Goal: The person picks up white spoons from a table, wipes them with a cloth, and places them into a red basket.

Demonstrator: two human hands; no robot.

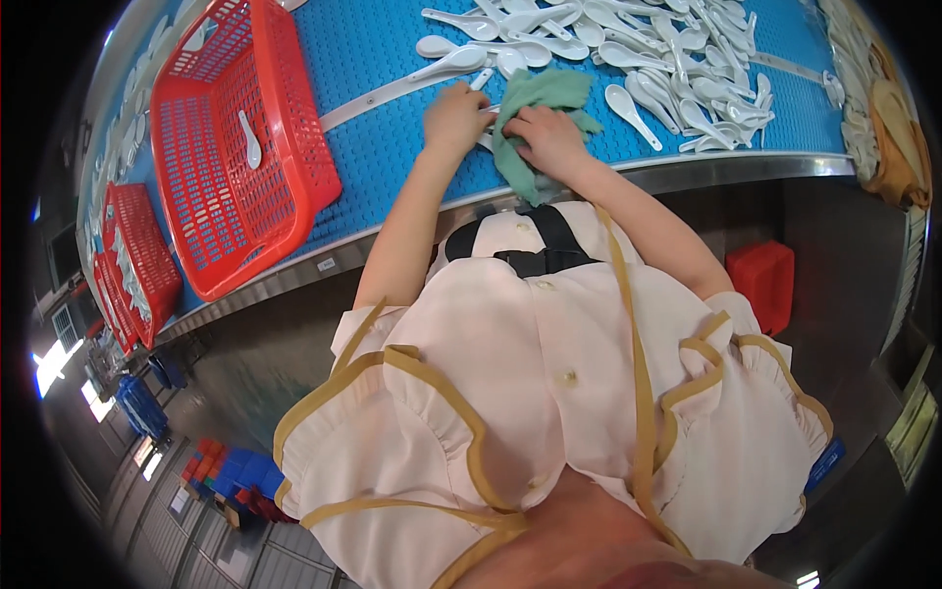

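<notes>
My left hand [454,120] is closed, fingers curled round a white spoon [481,80] whose end pokes out above them. My right hand [551,139] grips a green cloth [549,90] right beside it, pressed up close to the left fingers. Cloth and fingers hide most of the held spoon. Just beyond both hands spreads a big heap of white spoons [667,65] on the blue textured work surface [383,147]. One loose spoon [633,116] lies apart, right of the cloth.
To the left stands a large red plastic basket [324,172] with a single white spoon [249,139] inside. Smaller red baskets [162,265] sit farther left, one holding spoons. A metal edge [706,175] borders the work surface. Bundled cloths [888,118] lie at the far right.
</notes>
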